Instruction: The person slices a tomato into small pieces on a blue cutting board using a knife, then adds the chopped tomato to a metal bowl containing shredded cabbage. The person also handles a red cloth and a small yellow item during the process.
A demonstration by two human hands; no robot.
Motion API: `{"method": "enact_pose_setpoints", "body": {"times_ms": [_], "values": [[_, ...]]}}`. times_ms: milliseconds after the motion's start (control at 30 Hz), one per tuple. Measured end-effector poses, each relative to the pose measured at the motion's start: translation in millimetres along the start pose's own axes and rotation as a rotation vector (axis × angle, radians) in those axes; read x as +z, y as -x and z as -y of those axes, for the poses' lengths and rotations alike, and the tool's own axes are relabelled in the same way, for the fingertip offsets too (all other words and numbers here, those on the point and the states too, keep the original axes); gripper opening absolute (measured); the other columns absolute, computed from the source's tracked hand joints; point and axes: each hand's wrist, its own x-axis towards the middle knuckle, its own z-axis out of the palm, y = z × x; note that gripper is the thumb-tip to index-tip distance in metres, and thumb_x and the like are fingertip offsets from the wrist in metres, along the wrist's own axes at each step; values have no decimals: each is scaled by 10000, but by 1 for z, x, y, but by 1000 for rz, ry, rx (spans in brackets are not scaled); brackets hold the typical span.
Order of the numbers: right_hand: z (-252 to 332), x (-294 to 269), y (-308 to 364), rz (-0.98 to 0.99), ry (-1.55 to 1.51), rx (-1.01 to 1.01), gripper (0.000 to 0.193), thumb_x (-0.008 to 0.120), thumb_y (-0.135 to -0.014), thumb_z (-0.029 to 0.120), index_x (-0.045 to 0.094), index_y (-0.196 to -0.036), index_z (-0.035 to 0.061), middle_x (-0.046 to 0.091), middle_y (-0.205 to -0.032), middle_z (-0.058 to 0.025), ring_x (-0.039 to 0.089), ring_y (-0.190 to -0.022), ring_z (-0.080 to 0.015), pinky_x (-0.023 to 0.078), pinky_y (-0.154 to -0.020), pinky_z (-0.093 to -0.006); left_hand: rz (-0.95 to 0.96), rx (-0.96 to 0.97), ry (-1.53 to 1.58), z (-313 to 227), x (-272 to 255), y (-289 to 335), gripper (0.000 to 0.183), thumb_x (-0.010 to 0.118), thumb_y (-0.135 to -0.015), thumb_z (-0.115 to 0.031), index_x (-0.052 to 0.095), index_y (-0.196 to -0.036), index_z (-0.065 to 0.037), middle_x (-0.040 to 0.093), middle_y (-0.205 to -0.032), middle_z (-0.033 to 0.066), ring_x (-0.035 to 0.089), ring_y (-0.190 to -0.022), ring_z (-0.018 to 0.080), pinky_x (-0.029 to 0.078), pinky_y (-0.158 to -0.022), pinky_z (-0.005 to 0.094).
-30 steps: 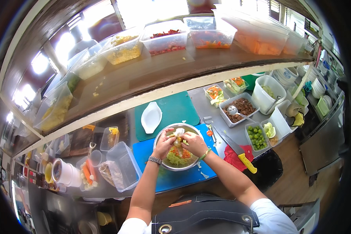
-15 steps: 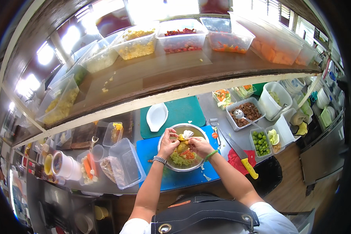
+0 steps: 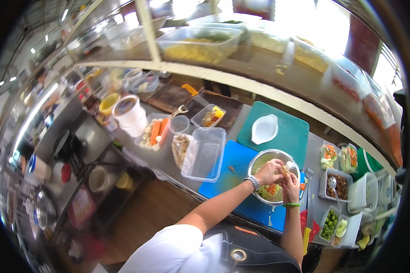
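Observation:
Over a steel mixing bowl, my left hand and my right hand meet with bent fingers. Between their fingertips they pinch a small knotted plastic bag, mostly hidden by the fingers. Chopped red and pale green vegetables lie in the bowl beneath. The bowl stands on a blue cutting board. Behind it, a white oval dish rests on a green cutting board.
An empty clear tub stands left of the blue board, near carrots and a white bucket. To the right are a tub of brown meat, green limes and a yellow-handled knife. A shelf with food tubs spans above.
My view has swung left, so the counter appears farther right and more of the kitchen's left side shows. Both hands stay together over the bowl; the bag is now more covered by my fingers.

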Motion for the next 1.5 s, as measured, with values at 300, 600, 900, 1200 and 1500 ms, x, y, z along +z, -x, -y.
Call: {"method": "enact_pose_setpoints", "body": {"times_ms": [300, 600, 900, 1200, 1500], "values": [[1, 22, 16, -101, -18, -106, 139, 569, -1015, 144, 611, -997, 13, 637, -896, -44, 616, -763, -102, 538, -681, -248, 40, -38, 102, -6, -14, 3, 199, 775, -746, -197, 694, -761, -15, 657, -1154, 137, 626, -1074, 284, 497, -952, 378], [-4, 20, 21, -106, 320, -85, 184, 535, -1017, 172, 652, -984, 33, 603, -811, 12, 550, -697, -56, 461, -567, -220, -141, 72, -307, -20, -10, -1, 208, 751, -702, -214, 631, -741, -49, 631, -858, 155, 619, -867, 340, 492, -839, 449], [-8, 3, 26, -109, 184, 61, 181, 578, -996, 216, 646, -935, 59, 581, -773, 30, 544, -649, -53, 483, -599, -229, 33, -281, -480, -16, -29, -4, 144, 710, -750, -169, 729, -822, -46, 709, -795, 160, 690, -738, 320, 560, -712, 400], [10, -4, 12, -330, 1101, -447, 214, 709, -761, 112, 597, -899, -8, 657, -784, -185, 658, -697, -346, 535, -636, -394, 86, -23, -152, -26, -28, -1, 173, 641, -828, -83, 737, -950, -7, 706, -800, 191, 700, -707, 291, 554, -700, 358], [20, -9, -21, -180, 1232, -360, 108, 687, -789, 126, 665, -835, 31, 665, -892, -147, 655, -806, -315, 531, -727, -424, 154, 95, -245, -30, -36, -8, 113, 656, -789, -70, 708, -885, -40, 687, -826, 129, 664, -793, 293, 524, -750, 383]]}}
